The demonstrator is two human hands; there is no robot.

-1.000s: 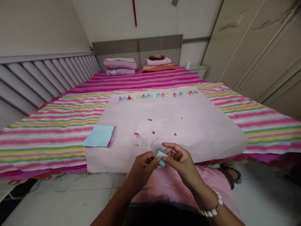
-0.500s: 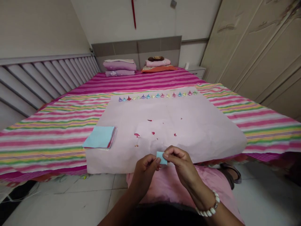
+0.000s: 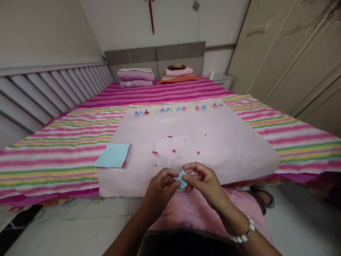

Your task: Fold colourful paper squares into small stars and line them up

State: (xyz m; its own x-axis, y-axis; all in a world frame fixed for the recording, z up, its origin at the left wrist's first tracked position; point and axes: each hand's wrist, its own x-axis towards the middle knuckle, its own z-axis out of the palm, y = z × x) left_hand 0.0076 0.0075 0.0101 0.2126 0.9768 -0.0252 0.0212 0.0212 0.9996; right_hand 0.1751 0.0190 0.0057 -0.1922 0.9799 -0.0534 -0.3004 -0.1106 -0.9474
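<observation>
Between my two hands is a small folded piece of light-blue paper (image 3: 182, 180), turned with a corner upward. My left hand (image 3: 163, 185) pinches its left side between thumb and fingers. From the right, my right hand (image 3: 204, 180) grips it with thumb and fingertips; a bracelet of white beads circles that wrist. The hands partly cover the paper. Beyond them lies a large pale sheet (image 3: 226, 142) spread over the bed. A row of small folded paper pieces (image 3: 168, 110) in several colours runs along its far edge.
A stack of square paper (image 3: 113, 156), light blue on top, lies at the sheet's left. Small red scraps (image 3: 155, 153) dot the middle. Folded bedding (image 3: 135, 75) sits by the headboard. A pink cushion (image 3: 170, 217) is beneath my forearms, with a shoe (image 3: 263, 195) at the right.
The light-blue paper has turned from square-on to a corner-up position. My fingers have shifted their hold on it, and my right wrist has moved slightly right.
</observation>
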